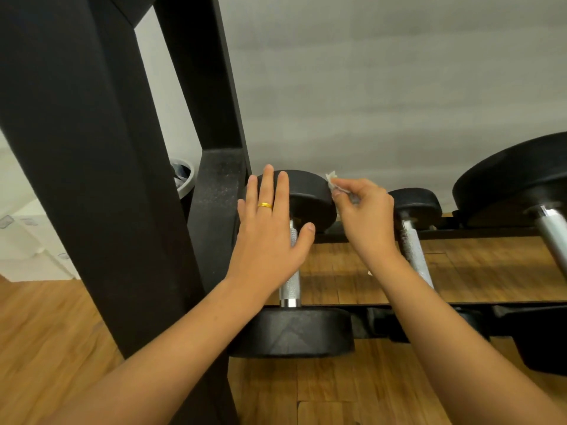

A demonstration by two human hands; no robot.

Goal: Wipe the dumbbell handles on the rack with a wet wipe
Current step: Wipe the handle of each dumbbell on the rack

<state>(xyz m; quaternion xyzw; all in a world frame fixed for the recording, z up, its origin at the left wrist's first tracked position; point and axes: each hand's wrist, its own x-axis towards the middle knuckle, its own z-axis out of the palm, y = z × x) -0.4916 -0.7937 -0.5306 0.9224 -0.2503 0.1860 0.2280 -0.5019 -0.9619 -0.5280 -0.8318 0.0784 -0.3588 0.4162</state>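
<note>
— Left hand?
— My left hand (270,228) is flat, fingers straight and spread, over the leftmost dumbbell handle (290,286), centre frame, beside the rack post (214,210).
— Right?
— My right hand (365,216) pinches the crumpled wet wipe (333,179) just right of that dumbbell's far head (310,197). Can't tell if they touch.
— Next handle?
— The next handle (414,253) is behind my right wrist.

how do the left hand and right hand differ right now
The left hand is flat with fingers straight, held over the leftmost dumbbell. The right hand is curled, pinching the wet wipe. The left hand wears a gold ring, and the right hand shows none. Both are bare and stretched forward.
</note>
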